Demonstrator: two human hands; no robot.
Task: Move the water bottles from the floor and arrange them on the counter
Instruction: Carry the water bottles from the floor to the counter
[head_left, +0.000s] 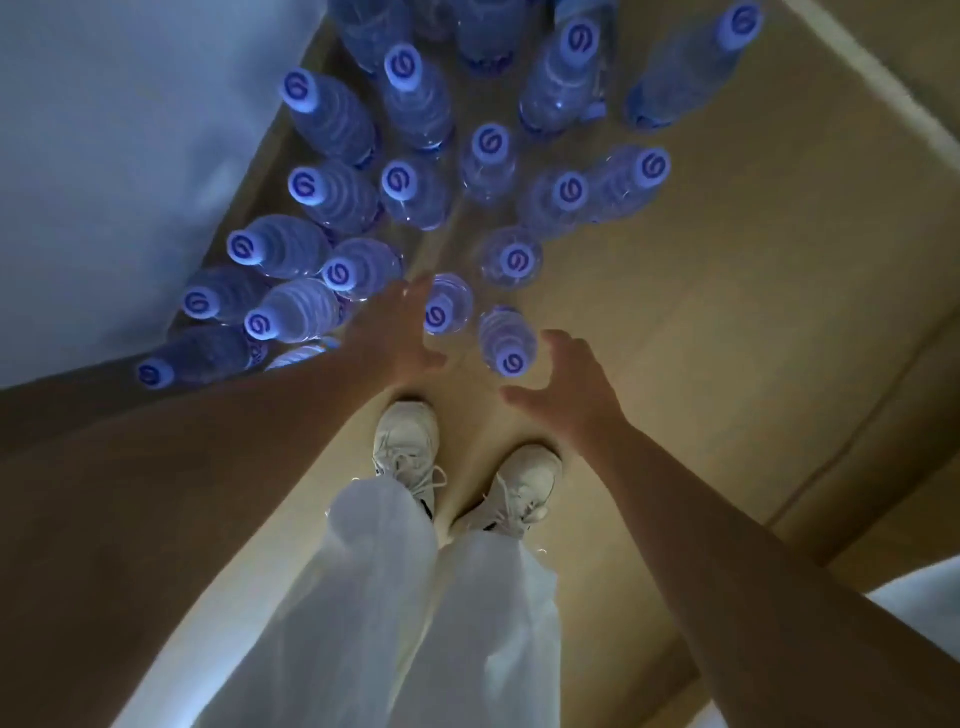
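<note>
Several clear water bottles with pale caps stand upright on the tan floor (701, 291), seen from above. My left hand (397, 338) reaches down with spread fingers beside one near bottle (447, 306), its fingers not closed round it. My right hand (563, 387) hangs open with curved fingers just right of another near bottle (509, 343), holding nothing. The counter is not in view.
A white wall (114, 156) runs along the left, with bottles lined up against its base. My two white shoes (462, 467) and pale trousers stand right below the hands. A raised edge (883, 93) crosses the floor at the upper right.
</note>
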